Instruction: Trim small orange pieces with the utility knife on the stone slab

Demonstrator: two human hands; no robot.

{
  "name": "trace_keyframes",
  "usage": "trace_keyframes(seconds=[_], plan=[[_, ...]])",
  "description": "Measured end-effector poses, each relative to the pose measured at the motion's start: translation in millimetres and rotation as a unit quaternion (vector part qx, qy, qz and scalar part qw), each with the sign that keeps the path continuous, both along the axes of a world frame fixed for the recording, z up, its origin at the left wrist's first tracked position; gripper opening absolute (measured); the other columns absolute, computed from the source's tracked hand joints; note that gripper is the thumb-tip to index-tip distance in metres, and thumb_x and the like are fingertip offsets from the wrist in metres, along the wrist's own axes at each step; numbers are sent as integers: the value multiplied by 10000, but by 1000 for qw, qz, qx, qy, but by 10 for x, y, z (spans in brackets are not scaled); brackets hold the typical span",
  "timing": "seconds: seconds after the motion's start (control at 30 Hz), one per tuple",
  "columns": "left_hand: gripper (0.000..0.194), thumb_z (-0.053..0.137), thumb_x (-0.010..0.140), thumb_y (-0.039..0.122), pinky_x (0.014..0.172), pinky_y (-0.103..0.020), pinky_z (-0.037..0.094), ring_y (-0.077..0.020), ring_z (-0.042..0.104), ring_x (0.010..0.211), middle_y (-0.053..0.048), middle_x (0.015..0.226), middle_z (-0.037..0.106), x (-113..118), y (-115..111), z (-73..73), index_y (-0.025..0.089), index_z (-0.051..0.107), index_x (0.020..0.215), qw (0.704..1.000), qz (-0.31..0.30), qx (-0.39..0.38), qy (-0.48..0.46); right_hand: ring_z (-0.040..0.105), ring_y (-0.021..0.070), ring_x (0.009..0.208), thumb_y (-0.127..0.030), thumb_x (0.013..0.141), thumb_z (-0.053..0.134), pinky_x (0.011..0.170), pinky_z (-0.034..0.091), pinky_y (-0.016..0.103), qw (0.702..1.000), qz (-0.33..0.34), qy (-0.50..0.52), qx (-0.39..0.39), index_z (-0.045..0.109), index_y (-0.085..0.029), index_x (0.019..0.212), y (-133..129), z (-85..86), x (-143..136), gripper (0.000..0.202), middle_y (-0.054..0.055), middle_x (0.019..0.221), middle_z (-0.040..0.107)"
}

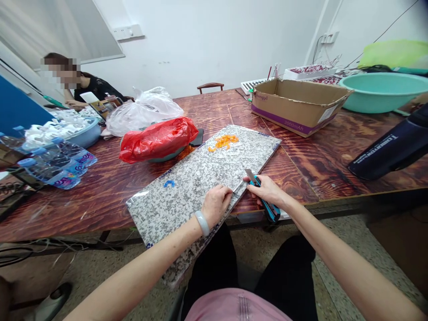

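My right hand (265, 189) is wrapped round a blue and black utility knife (270, 210), its blade out and pointing up and away from me. My left hand (217, 203), with a pale bangle at the wrist, pinches one end of a thin whitish strip (238, 186). The strip's other end reaches the fingertips of my right hand. Both hands are at the near right edge of a speckled grey stone slab (194, 200). On the slab lie a heap of small orange pieces (224, 141), a few blue pieces (169, 183) and many clear or whitish slivers.
Behind the slab sits a red plastic bag (157, 138) on a bowl, beside a white bag (143, 109). Water bottles (60, 165) stand left. A cardboard box (297, 107), a green basin (381, 91) and a dark flask (391, 145) are right. Another person sits far left.
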State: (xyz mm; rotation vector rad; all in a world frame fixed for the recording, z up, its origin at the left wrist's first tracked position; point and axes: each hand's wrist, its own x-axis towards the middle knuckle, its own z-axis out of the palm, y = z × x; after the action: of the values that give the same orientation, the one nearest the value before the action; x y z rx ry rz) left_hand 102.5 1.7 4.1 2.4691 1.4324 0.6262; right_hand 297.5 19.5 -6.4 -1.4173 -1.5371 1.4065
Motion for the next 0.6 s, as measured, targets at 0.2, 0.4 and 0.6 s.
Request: trace_keyframes(seconds=[0.2, 0.4, 0.6], plan=[[169, 432, 838, 178, 652, -229, 396, -129, 524, 701, -23, 729, 554, 10, -1, 15, 164, 593, 787, 1000, -1, -6, -8, 471, 78, 342, -229, 767, 477, 323, 396, 177, 1000, 0, 11, -9, 480, -177, 1091, -3, 27, -17, 328, -66, 538, 489], [163, 429, 840, 181, 655, -230, 400, -129, 526, 709, -20, 734, 554, -2, 0, -3, 169, 585, 794, 1000, -5, -3, -15, 472, 81, 347, -240, 766, 487, 329, 398, 175, 999, -4, 27, -19, 477, -173, 1087, -27, 64, -43, 328, -61, 526, 486], [163, 425, 840, 182, 652, -234, 399, -135, 526, 717, -24, 733, 553, -12, 2, 0, 167, 583, 805, 1000, -8, -7, -16, 479, 89, 363, -265, 762, 487, 351, 410, 188, 999, 2, 37, -24, 472, -186, 1101, -48, 52, -41, 348, -58, 527, 488]])
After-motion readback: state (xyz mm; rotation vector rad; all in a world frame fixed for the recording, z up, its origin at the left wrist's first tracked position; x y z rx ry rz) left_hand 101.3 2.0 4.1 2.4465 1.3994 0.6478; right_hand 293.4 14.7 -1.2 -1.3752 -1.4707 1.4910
